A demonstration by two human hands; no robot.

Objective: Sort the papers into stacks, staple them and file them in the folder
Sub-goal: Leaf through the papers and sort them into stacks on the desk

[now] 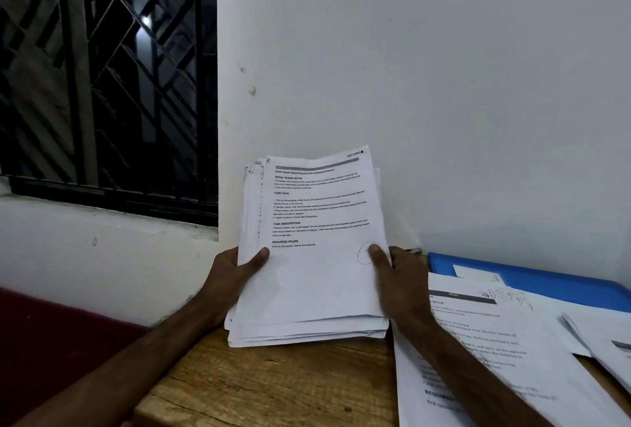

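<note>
Starting at the left: barred window [102, 68] dark, nothing for me there, and a dark red surface [51, 341] below it. Now my left hand [232, 276], curled round the left edge of the paper stack [314, 256], thumb lying across the top sheet. The stack stands tilted up toward me over the back corner of the wooden table [273, 382]; I cannot tell whether its lower edge rests on the wood or hangs just above it. The edges are ragged, with sheets fanned out at the bottom and the left. My right hand [403, 283] clamps the right edge the same way, thumb on a pen-drawn circle on the page. I judge this as early sorting: the bulk of the pile is in my hands, unsplit. The next move calls for reading the heading on the top sheet, peeling that one page free with a thumb without dragging its neighbours, and laying it on the matching pile. Further right, a printed sheet [478, 358] lies flat on the table under my right forearm, so I would need to lift that arm clear before setting anything there. Behind it, the blue folder [546, 278] lies partly covered by that sheet, and more papers [607, 341] sit at the far right edge. I see no stapler; something small behind my right hand is too hidden to name.
</note>
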